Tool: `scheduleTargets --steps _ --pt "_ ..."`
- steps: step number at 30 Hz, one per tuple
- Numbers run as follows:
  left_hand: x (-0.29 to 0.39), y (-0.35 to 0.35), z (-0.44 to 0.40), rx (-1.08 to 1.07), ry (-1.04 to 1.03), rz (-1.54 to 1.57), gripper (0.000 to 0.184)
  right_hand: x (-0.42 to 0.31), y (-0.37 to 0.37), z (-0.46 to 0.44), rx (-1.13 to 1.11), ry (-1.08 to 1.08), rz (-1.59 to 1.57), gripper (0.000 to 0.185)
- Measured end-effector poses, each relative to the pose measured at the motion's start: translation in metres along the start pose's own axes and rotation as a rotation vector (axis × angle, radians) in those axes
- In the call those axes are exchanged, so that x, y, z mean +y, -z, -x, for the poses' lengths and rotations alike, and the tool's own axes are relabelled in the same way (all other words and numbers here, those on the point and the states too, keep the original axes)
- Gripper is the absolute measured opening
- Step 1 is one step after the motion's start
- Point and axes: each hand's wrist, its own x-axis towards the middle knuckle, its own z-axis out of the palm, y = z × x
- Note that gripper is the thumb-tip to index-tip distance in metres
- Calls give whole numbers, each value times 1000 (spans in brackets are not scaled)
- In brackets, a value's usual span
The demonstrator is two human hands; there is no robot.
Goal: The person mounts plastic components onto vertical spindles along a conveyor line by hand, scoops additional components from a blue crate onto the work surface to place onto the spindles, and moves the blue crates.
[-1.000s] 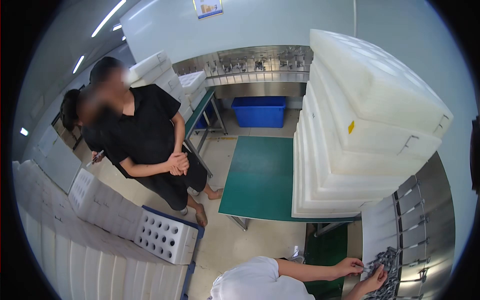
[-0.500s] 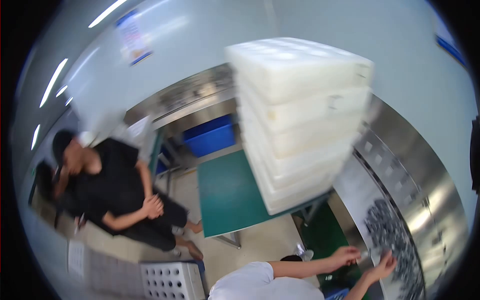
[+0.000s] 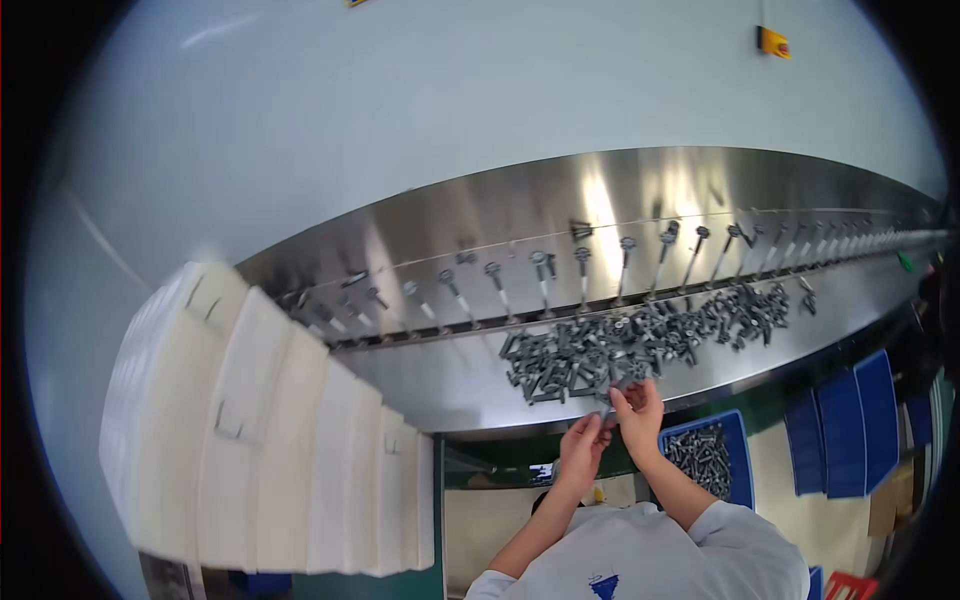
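Observation:
In front of me, a pile of small dark grey bolt-like parts (image 3: 580,350) lies along the metal bench. My left hand (image 3: 582,450) is just off the bench's front edge, its fingers pinched on a small grey bolt-like part (image 3: 606,408). Close beside it, my right hand (image 3: 640,415) reaches the near edge of the pile, fingertips closed around the upper end of the same piece. The fingers partly hide the part, so its exact shape is unclear.
A row of slanted metal pins (image 3: 545,285) runs behind the pile. At left stands a tall stack of white foam-like trays (image 3: 230,420). Below the bench at right, a blue bin (image 3: 740,460) holds more dark parts. Other blue bins (image 3: 875,425) stand farther right.
My view has swung right, from the white stack and another person to the metal bench. My hands remain together by the pile, now nearer the middle of view.

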Motion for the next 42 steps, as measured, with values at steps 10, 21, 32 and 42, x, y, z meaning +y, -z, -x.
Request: scheduleTargets --steps 10,21,32,42 --pt "67 -20 -98 -137 88 -58 14 -11 -39 -75 216 126 52 23" --pt "72 -42 -156 -204 255 -101 17 -14 -36 -121 423 -6 112 31" --pt "48 -48 -169 -206 383 -291 17 3 -3 -106 566 -54 189 33" --pt "-7 -57 -167 -263 591 -371 19 11 52 -58 742 -135 242 30"
